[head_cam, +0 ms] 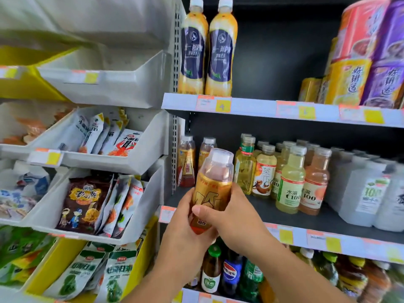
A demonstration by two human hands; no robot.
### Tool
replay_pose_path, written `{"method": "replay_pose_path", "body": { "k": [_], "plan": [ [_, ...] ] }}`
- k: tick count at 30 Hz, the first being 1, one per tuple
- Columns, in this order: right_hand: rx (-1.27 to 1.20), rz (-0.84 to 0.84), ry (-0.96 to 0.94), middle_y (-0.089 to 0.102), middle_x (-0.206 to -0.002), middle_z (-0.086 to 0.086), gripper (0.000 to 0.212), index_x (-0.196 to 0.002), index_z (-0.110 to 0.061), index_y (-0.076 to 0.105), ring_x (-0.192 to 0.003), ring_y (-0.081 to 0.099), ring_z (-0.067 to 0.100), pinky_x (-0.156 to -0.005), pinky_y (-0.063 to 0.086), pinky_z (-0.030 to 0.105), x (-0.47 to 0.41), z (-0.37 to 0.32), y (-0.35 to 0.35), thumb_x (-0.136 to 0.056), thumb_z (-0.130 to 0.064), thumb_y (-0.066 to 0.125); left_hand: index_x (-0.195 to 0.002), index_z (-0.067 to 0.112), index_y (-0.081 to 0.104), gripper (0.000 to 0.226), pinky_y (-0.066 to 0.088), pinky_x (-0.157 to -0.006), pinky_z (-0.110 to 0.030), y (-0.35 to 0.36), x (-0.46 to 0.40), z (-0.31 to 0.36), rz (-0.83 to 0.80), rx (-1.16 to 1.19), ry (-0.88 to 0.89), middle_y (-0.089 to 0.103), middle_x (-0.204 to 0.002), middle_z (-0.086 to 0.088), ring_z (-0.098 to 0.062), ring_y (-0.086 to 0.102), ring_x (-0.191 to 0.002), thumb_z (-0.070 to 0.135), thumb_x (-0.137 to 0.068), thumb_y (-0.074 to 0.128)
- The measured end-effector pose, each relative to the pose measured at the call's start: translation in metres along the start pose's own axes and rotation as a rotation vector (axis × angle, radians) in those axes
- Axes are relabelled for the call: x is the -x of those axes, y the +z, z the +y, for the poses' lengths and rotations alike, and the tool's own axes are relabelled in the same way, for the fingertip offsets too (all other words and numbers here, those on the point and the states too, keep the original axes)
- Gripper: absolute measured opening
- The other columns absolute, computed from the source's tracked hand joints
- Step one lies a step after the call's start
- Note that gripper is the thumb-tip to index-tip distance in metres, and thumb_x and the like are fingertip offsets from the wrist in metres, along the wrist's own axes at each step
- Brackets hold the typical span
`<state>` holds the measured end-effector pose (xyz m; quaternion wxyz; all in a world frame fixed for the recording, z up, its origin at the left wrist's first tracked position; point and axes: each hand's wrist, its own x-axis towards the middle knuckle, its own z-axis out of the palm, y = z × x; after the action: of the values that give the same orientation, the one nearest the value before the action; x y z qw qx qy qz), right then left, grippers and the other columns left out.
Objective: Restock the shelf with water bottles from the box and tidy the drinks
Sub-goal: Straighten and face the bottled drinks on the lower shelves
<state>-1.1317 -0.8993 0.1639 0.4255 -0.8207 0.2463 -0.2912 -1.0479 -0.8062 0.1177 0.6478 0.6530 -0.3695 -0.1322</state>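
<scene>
Both hands, left hand and right hand, wrap around a gold-labelled amber tea bottle with a clear cap, held before the middle shelf.
Tidying seems underway; no box or restocking shows, though pale water jugs sit far right.

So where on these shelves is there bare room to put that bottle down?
Both hands grip the golden bottle. Bare patches: the middle shelf front, left of the pale yellow bottle, and the top shelf between the two tall orange bottles and the yellow packs. Further right is crowded.
</scene>
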Motion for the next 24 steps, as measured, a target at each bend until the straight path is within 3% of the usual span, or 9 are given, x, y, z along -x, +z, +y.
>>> {"method": "replay_pose_path", "body": {
  "k": [5, 7, 11, 14, 18, 21, 24],
  "plan": [
    [0.037, 0.078, -0.051, 0.062, -0.107, -0.021, 0.066, -0.13, -0.036, 0.042, -0.093, 0.062, -0.002, -0.067, 0.047, 0.013, -0.04, 0.0, -0.003, -0.078, -0.042, 0.082, -0.134, 0.054, 0.039, 0.062, 0.051, -0.099, -0.034, 0.002, -0.041, 0.001, -0.044, -0.187, 0.11, 0.064, -0.121, 0.026, -0.001, 0.061, -0.113, 0.033, -0.086, 0.071],
    [0.082, 0.104, -0.068, 0.061, -0.11, -0.018, 0.069, -0.134, -0.034, 0.04, -0.095, 0.062, 0.004, -0.066, 0.046, 0.014, -0.059, 0.004, 0.0, -0.079, -0.039, 0.082, -0.139, 0.051, 0.033, 0.055, 0.053, -0.097, -0.032, -0.001, -0.058, -0.002, -0.017, -0.326, 0.095, 0.062, -0.12, 0.026, -0.001, 0.061, -0.111, 0.042, -0.093, 0.06],
    [0.145, 0.135, -0.037, 0.06, -0.12, -0.01, 0.072, -0.139, -0.029, 0.036, -0.11, 0.061, 0.016, -0.083, 0.053, 0.027, -0.094, 0.021, 0.011, -0.082, -0.039, 0.079, -0.145, 0.043, 0.036, 0.05, 0.051, -0.101, -0.036, -0.006, -0.081, -0.019, -0.014, -0.496, 0.052, 0.06, -0.133, 0.015, -0.009, 0.058, -0.12, 0.044, -0.097, 0.051],
    [0.197, 0.121, -0.007, 0.057, -0.112, -0.011, 0.07, -0.139, -0.028, 0.037, -0.103, 0.058, 0.013, -0.084, 0.051, 0.03, -0.114, 0.037, 0.022, -0.084, -0.04, 0.078, -0.149, 0.042, 0.031, 0.054, 0.048, -0.104, -0.035, -0.009, -0.09, -0.034, -0.049, -0.555, 0.028, 0.057, -0.139, 0.012, -0.013, 0.055, -0.125, 0.033, -0.099, 0.051],
    [0.213, 0.109, 0.045, 0.058, -0.112, -0.008, 0.065, -0.137, -0.025, 0.039, -0.098, 0.057, 0.014, -0.076, 0.047, 0.028, -0.135, 0.051, 0.03, -0.086, -0.045, 0.074, -0.148, 0.048, 0.025, 0.057, 0.056, -0.087, -0.034, -0.011, -0.099, -0.04, -0.099, -0.604, 0.026, 0.063, -0.128, 0.01, -0.015, 0.064, -0.104, 0.027, -0.1, 0.048],
    [0.203, 0.071, 0.077, 0.059, -0.127, -0.002, 0.066, -0.14, -0.024, 0.037, -0.114, 0.06, 0.02, -0.083, 0.049, 0.032, -0.15, 0.056, 0.031, -0.088, -0.044, 0.072, -0.15, 0.049, 0.016, 0.064, 0.054, -0.076, -0.034, -0.009, -0.111, -0.044, -0.161, -0.633, -0.022, 0.066, -0.116, 0.006, -0.021, 0.066, -0.095, 0.026, -0.099, 0.048],
    [0.183, 0.057, 0.089, 0.058, -0.133, -0.001, 0.067, -0.143, -0.024, 0.035, -0.121, 0.058, 0.022, -0.09, 0.049, 0.036, -0.161, 0.058, 0.034, -0.089, -0.043, 0.071, -0.15, 0.051, 0.007, 0.071, 0.057, -0.074, -0.034, -0.009, -0.12, -0.045, -0.187, -0.67, -0.068, 0.062, -0.114, 0.009, -0.015, 0.065, -0.086, 0.029, -0.097, 0.049]
  ]
}}
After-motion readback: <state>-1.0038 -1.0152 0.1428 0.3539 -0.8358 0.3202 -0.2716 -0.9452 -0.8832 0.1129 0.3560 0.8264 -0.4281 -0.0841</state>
